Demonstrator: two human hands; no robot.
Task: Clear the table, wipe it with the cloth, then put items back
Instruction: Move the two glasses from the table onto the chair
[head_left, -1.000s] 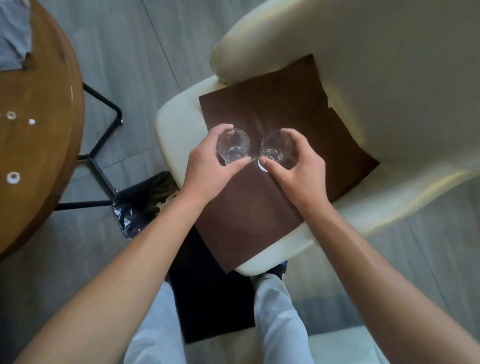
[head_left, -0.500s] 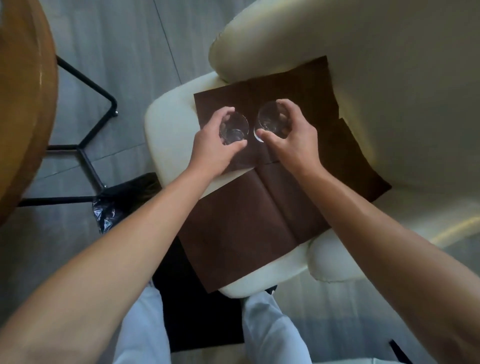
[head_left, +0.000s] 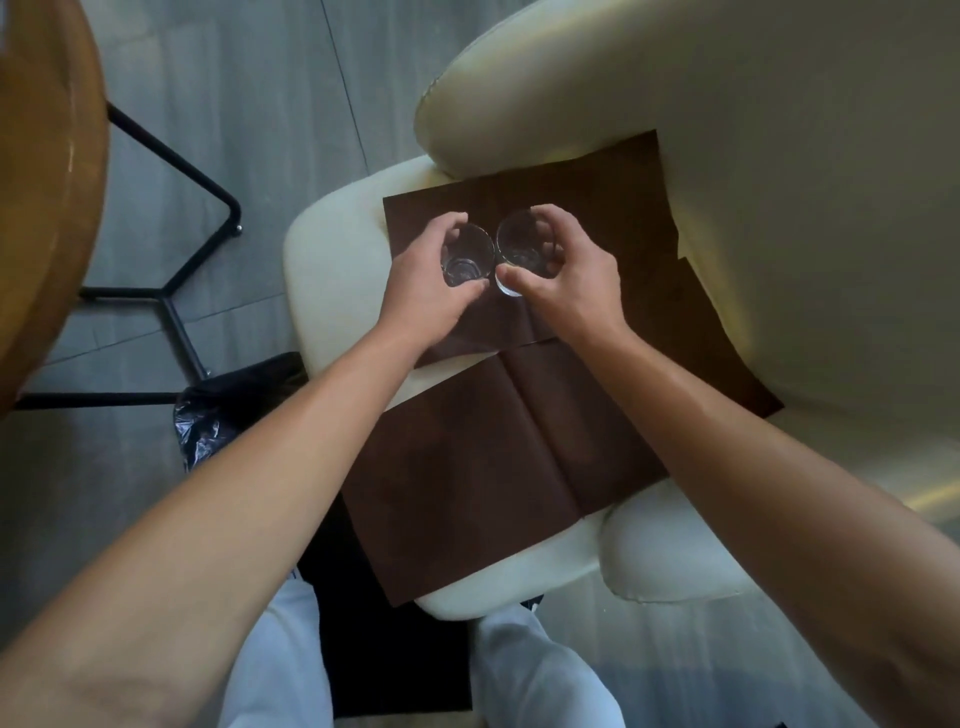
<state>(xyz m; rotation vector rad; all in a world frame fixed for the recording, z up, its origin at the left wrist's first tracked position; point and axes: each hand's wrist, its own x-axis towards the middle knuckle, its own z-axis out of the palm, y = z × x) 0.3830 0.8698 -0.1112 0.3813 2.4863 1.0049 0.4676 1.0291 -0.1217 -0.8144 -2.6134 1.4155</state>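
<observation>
Chair (head_left: 332, 270), brown mat (head_left: 467, 467), grey floor (head_left: 260, 104)

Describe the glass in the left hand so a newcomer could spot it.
On the cream chair lies a brown mat. Two clear glasses stand side by side on it. Yours is the left glass, nearer the wooden table, gripped by the left hand.

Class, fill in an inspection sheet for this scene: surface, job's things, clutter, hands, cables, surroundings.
Surface: cream chair seat covered by brown placemats; wooden table edge at left.
Job's things: two clear glasses, left glass and right glass, upright side by side on the placemats.
Clutter: black plastic bag on the floor.
Hands: left hand grips the left glass; right hand grips the right glass.
Cables: nothing seen.
Surroundings: grey floor, black table legs.
</observation>
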